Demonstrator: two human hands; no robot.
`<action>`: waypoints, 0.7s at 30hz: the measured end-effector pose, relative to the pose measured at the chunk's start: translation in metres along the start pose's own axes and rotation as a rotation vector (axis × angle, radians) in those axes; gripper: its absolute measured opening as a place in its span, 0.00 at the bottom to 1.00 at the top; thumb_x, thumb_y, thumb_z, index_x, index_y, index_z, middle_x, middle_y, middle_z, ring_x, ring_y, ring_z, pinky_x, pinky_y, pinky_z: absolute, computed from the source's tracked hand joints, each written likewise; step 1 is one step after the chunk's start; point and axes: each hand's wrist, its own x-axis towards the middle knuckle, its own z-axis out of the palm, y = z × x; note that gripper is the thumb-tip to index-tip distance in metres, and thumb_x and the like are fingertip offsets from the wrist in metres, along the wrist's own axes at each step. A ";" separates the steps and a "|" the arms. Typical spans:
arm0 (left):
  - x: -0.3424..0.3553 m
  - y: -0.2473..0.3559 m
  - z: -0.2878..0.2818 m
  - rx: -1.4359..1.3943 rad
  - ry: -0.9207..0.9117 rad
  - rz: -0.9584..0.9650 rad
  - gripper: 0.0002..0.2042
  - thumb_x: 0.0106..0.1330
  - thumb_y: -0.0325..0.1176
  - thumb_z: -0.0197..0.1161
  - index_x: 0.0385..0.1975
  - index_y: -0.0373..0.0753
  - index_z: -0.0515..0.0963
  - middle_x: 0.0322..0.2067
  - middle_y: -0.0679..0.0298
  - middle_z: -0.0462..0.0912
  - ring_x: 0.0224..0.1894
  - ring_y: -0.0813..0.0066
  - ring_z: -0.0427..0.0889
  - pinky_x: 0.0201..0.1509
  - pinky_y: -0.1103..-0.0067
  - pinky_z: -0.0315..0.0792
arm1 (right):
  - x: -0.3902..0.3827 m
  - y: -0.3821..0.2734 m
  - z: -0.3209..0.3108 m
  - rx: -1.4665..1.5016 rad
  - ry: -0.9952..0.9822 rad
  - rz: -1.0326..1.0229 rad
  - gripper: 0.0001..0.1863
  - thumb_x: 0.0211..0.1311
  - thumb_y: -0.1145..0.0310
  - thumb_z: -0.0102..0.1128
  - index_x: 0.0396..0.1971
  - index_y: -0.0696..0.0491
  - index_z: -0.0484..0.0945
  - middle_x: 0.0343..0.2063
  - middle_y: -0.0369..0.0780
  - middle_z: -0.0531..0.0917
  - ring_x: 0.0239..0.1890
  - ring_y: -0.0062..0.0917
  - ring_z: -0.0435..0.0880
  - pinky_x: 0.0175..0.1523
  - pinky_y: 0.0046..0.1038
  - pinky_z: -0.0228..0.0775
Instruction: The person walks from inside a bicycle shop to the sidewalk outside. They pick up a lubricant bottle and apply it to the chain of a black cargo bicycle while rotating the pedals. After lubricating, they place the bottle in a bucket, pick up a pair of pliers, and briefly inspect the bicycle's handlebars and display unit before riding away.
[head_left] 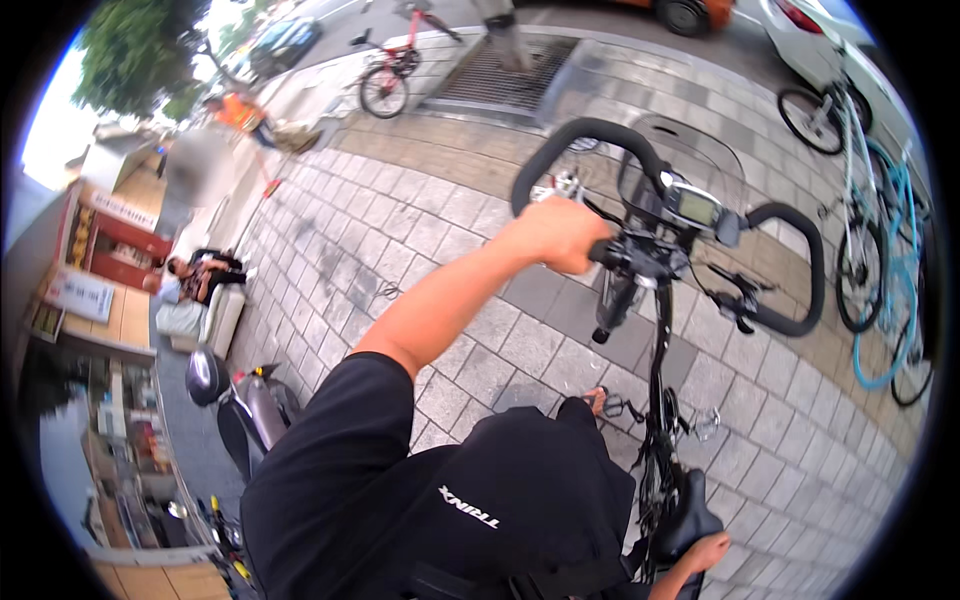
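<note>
A black bicycle stands upright beside me on my right, its front pointing away. My left arm reaches forward, and my left hand is closed around the left side of the curved black handlebar. A small grey display sits at the middle of the bars, with a clear, smoky windscreen or basket ahead of it. At the lower edge, my right hand grips the side of the black saddle; its fingers are partly hidden. A sandalled foot shows near the pedal.
Grey paving spreads around me. Parked bicycles, one light blue, line the right, beside a white car. A red bicycle stands ahead near a tree grate. On the left are a scooter, seated people and a person in orange.
</note>
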 end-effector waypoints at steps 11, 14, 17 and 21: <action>-0.098 0.044 0.048 -0.111 0.136 -0.160 0.12 0.45 0.35 0.67 0.31 0.42 0.86 0.31 0.55 0.88 0.38 0.50 0.88 0.41 0.60 0.81 | -0.004 -0.069 0.028 -0.020 -0.009 -0.507 0.30 0.69 0.48 0.54 0.48 0.64 0.83 0.39 0.61 0.86 0.41 0.48 0.87 0.51 0.47 0.76; -0.131 0.073 0.064 -0.143 0.118 -0.216 0.13 0.45 0.37 0.67 0.31 0.41 0.86 0.30 0.54 0.88 0.38 0.49 0.88 0.41 0.58 0.81 | -0.009 -0.090 0.047 0.029 -0.065 -0.580 0.29 0.69 0.49 0.53 0.47 0.64 0.82 0.39 0.60 0.86 0.42 0.49 0.86 0.51 0.47 0.76; -0.138 0.093 0.083 -0.148 0.082 -0.272 0.13 0.48 0.38 0.66 0.33 0.41 0.86 0.31 0.54 0.88 0.39 0.49 0.88 0.41 0.58 0.81 | -0.011 -0.093 0.050 0.035 -0.111 -0.619 0.28 0.70 0.50 0.53 0.47 0.64 0.82 0.40 0.60 0.85 0.42 0.49 0.86 0.51 0.47 0.75; -0.147 0.121 0.102 -0.187 0.066 -0.338 0.13 0.51 0.39 0.66 0.35 0.43 0.85 0.34 0.55 0.88 0.42 0.51 0.88 0.44 0.59 0.81 | 0.002 -0.082 0.046 0.067 -0.132 -0.657 0.27 0.70 0.52 0.52 0.47 0.65 0.82 0.40 0.60 0.85 0.43 0.50 0.85 0.51 0.47 0.75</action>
